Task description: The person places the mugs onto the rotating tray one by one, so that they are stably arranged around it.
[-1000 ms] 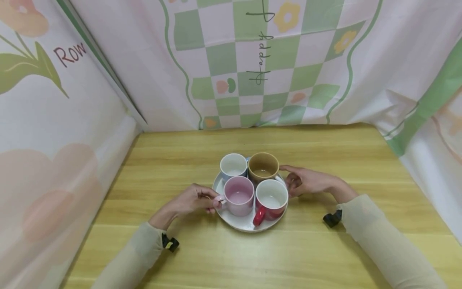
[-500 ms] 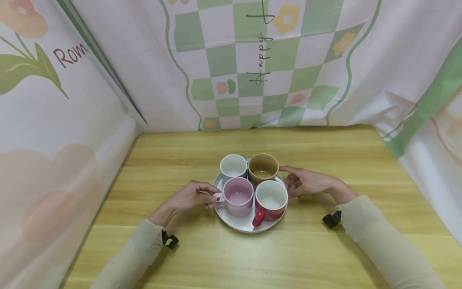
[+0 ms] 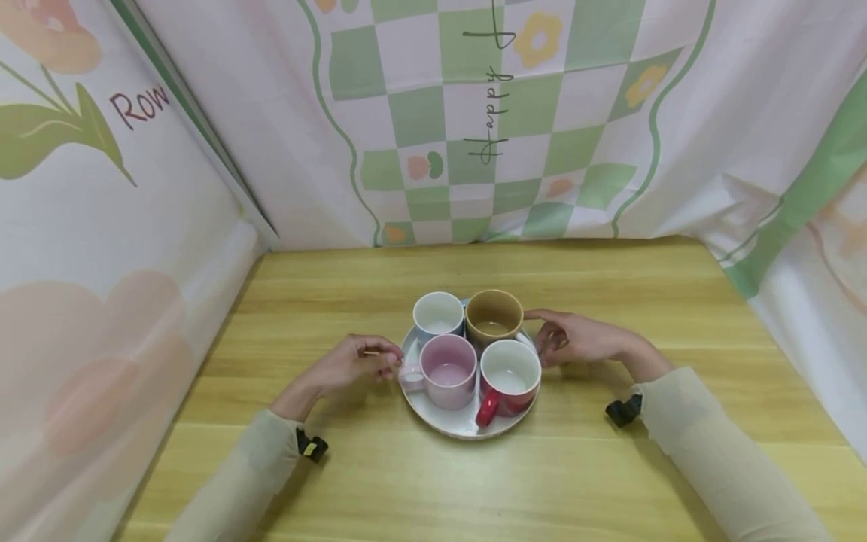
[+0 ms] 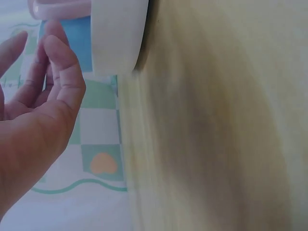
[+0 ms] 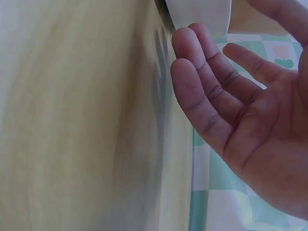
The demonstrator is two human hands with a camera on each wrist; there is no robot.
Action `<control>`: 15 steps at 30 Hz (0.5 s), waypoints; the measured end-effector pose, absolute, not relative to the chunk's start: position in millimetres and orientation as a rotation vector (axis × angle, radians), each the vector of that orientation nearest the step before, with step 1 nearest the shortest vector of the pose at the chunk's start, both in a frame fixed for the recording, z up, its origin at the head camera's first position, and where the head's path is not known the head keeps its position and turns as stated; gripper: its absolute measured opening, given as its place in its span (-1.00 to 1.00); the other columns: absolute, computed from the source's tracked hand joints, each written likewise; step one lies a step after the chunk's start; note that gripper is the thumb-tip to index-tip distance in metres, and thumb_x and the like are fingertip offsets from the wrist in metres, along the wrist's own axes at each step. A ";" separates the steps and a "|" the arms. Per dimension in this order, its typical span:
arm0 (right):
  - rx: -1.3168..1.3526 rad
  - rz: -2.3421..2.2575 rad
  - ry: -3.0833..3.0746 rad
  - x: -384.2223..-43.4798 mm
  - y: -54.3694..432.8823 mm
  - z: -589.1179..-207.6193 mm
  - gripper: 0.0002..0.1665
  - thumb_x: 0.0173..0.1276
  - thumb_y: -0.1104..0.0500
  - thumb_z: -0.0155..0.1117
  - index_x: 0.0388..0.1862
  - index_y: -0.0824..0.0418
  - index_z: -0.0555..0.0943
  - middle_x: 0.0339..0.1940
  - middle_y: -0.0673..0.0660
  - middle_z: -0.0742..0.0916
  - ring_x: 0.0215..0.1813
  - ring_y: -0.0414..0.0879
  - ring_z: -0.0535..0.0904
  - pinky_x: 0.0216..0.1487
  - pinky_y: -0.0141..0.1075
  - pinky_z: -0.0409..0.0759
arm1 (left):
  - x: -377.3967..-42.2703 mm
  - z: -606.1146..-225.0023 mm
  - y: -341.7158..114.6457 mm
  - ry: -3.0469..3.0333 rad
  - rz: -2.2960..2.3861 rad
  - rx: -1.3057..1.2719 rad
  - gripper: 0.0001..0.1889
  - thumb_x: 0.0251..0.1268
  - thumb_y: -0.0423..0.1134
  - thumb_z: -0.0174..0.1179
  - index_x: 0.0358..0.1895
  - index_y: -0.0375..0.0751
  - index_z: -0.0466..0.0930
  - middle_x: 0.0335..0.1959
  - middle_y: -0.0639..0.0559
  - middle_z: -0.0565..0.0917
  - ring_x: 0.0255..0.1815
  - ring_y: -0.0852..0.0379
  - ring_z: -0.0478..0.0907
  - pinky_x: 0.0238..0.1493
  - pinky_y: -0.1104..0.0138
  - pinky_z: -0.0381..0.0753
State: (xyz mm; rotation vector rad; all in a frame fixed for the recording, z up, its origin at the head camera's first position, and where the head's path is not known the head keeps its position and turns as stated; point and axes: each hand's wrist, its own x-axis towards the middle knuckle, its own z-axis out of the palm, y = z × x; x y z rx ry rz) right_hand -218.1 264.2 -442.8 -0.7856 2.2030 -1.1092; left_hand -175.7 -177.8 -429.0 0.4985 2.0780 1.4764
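A round white plate (image 3: 443,421) bears a pink mug (image 3: 447,391), a red mug (image 3: 516,400) with a white inside, a brown mug (image 3: 493,331) and a pale blue mug (image 3: 438,331). My left hand (image 3: 348,366) is just left of the plate, holding nothing; its loosely bent fingers are near the pink mug's handle (image 3: 413,378). In the left wrist view those fingers lie beside the plate's side (image 4: 118,38). At the plate's right edge is my right hand (image 3: 579,339), its index finger reaching to the brown mug and the other fingers relaxed.
Plate and mugs stand on a wooden table (image 3: 467,489). A patterned curtain (image 3: 474,128) hangs along the table's back edge, and a white cloth (image 3: 122,301) with flower prints closes off the left side. Small black devices (image 3: 623,410) are on both wrists.
My left hand has let go of the pink mug's handle and drawn slightly away to the left. The right hand and the mugs look the same.
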 end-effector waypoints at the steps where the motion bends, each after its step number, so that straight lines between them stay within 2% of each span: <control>1: -0.784 -1.105 2.214 -218.4 264.4 -442.3 0.00 0.26 0.18 0.44 0.55 0.30 0.11 -0.06 0.23 0.72 -0.05 0.00 0.69 -0.04 -0.31 0.72 | -176.5 -427.8 -178.7 2.079 1.478 0.497 -0.64 0.43 -0.20 0.21 0.14 -0.39 0.59 -0.06 -0.21 0.69 -0.13 -0.05 0.68 0.05 0.04 0.72; 6: -0.798 -1.092 2.257 -219.9 266.0 -439.2 -0.12 0.31 0.29 0.36 0.53 0.30 0.17 -0.08 0.20 0.74 -0.07 0.01 0.70 -0.06 -0.29 0.72 | -183.2 -421.8 -185.7 2.113 1.488 0.511 -0.60 0.47 -0.14 0.17 0.15 -0.41 0.57 0.01 -0.34 0.66 0.02 -0.21 0.65 0.11 -0.04 0.69; 10: -0.851 -1.079 2.295 -221.0 267.5 -435.6 -0.27 0.36 0.40 0.22 0.48 0.33 0.24 -0.14 0.18 0.76 -0.13 0.03 0.71 -0.13 -0.26 0.72 | -189.0 -416.5 -190.8 2.178 1.478 0.475 -0.58 0.51 -0.10 0.13 0.15 -0.43 0.56 0.03 -0.45 0.63 0.04 -0.23 0.62 0.11 -0.09 0.67; 13: -0.870 -1.048 2.347 -222.1 267.8 -432.5 -0.37 0.40 0.38 0.19 0.43 0.33 0.32 -0.16 0.14 0.76 -0.13 0.02 0.71 -0.11 -0.28 0.71 | -193.6 -412.6 -194.1 2.289 1.430 0.445 -0.58 0.51 -0.07 0.12 0.12 -0.40 0.58 -0.01 -0.43 0.65 -0.01 -0.17 0.64 0.04 -0.10 0.69; 15: -0.868 -1.025 2.386 -223.0 267.9 -430.9 -0.42 0.41 0.35 0.20 0.40 0.31 0.37 -0.15 0.13 0.76 -0.11 -0.01 0.70 -0.07 -0.29 0.71 | -197.2 -410.3 -196.3 2.390 1.372 0.455 -0.60 0.51 -0.07 0.12 0.09 -0.37 0.61 -0.04 -0.37 0.68 -0.05 -0.09 0.66 -0.01 -0.02 0.71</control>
